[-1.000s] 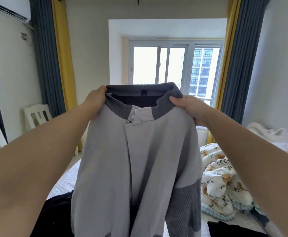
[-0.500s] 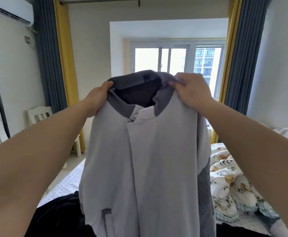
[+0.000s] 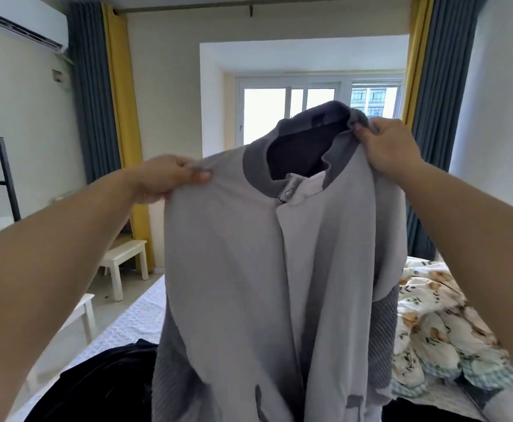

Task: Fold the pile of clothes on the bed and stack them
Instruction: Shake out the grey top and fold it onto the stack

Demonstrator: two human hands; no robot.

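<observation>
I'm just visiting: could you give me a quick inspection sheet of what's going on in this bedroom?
Surface: bed, pale textured cover.
Job's things: grey jacket held up in the air; dark garment lying on the bed.
Clutter: floral quilt bunched at right.
Grippers: left hand pinches the jacket's shoulder; right hand grips its collar.
Cables: nothing seen.
Surroundings: window, curtains, air conditioner, white stool.

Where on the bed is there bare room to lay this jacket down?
One bare strip shows: white bedspread on the left, between the bed's edge and the dark clothes. The right is crowded by the floral quilt. The grey jacket, gripped by left hand and right hand, hides the middle.
</observation>
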